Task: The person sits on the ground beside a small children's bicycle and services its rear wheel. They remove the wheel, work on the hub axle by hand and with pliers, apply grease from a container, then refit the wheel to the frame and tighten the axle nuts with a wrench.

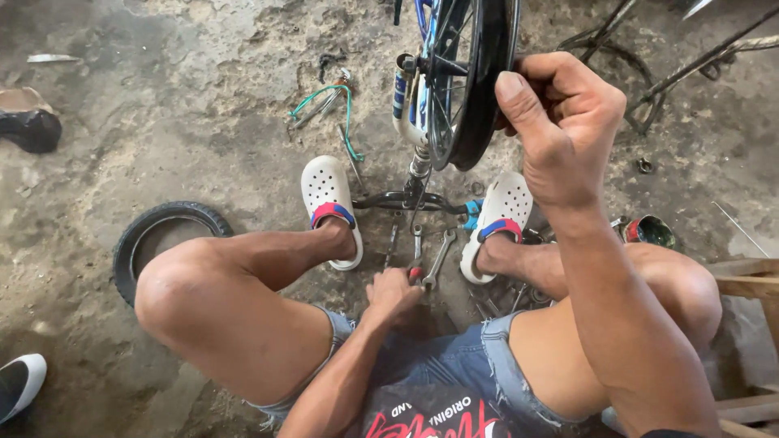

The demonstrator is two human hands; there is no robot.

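**Wheel steadied, tool being picked from the floor**

Your right hand (560,122) is clamped around the black tyre of the small bicycle wheel (475,73), thumb pressed over the tread, holding the upturned bike steady in front of you. The wheel sits upright between your two white clogs (329,203), its blue-and-white fork (406,97) pointing down toward the handlebar (398,199) resting on the concrete.

Your left hand (393,294) is low between your knees, fingers closed on a red-handled tool (415,274) lying just beside two open-ended spanners (438,255). This looks like the tool-picking step of work at the axle. The next move calls for lifting the tool clear of the spanners while the right hand's grip stops the wheel turning. A loose tyre (166,243) lies well apart by your left knee.
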